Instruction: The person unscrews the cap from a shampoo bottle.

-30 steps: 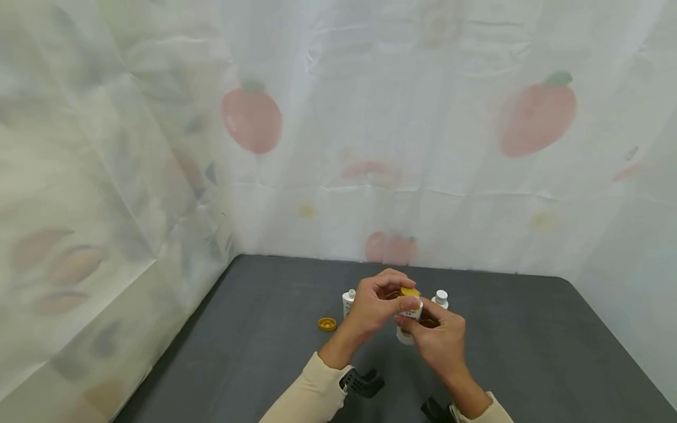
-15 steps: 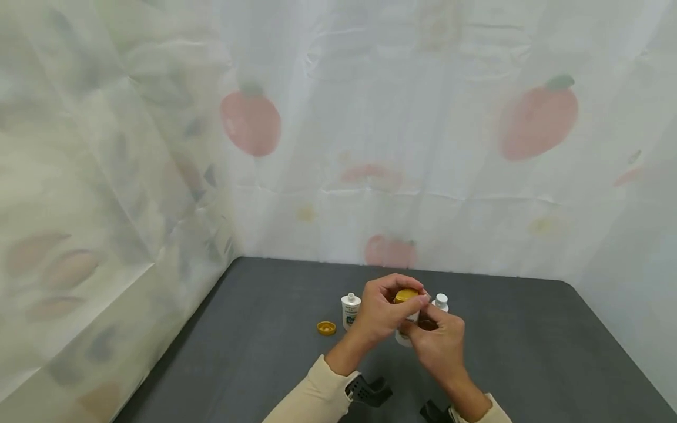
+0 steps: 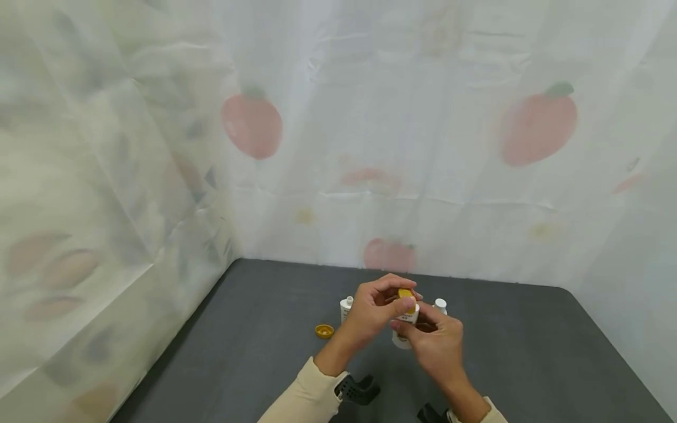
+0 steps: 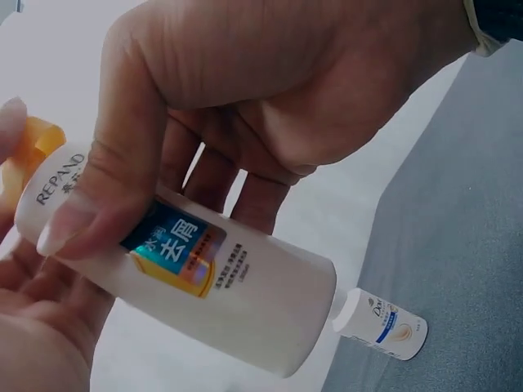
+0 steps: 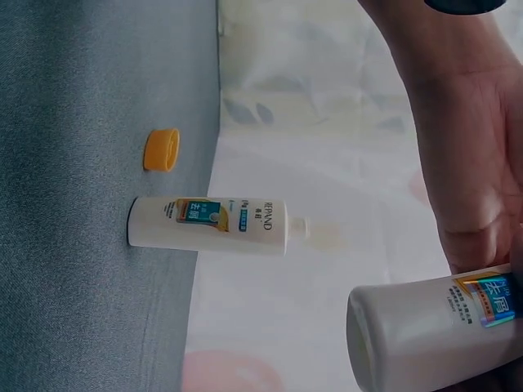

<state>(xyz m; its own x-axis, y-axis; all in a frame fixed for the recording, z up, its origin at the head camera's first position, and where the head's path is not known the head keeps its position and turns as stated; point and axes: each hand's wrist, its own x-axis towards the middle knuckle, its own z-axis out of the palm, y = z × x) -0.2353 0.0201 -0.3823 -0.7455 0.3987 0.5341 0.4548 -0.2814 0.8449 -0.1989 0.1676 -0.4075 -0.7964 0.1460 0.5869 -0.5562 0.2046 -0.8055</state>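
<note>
My right hand (image 3: pixel 439 341) grips a white shampoo bottle (image 4: pixel 245 302) around its upper body, with the thumb across the front near the shoulder. The bottle has REPAND lettering and a blue-and-orange label, and it is held upright above the table. At its top, my left hand (image 3: pixel 370 305) pinches a yellow-orange cap (image 3: pixel 406 294) between thumb and fingers. The cap looks tilted at the bottle's mouth, and the fingers hide part of it. In the right wrist view, the left hand (image 5: pixel 482 163) reaches in beside the bottle's label.
A second REPAND bottle (image 5: pixel 212 224) stands uncapped on the dark grey table (image 3: pixel 254 352), partly behind the left hand. Beside it lies a loose yellow-orange cap (image 3: pixel 324 331). Behind the right hand stands a white Dove bottle (image 4: pixel 382 324). Pale fruit-patterned sheeting (image 3: pixel 338 117) encloses the table.
Half a second ago the cap lay flatter on the bottle, and now it leans. My left hand has shifted slightly left, covering more of the standing bottle. The right hand keeps its grip.
</note>
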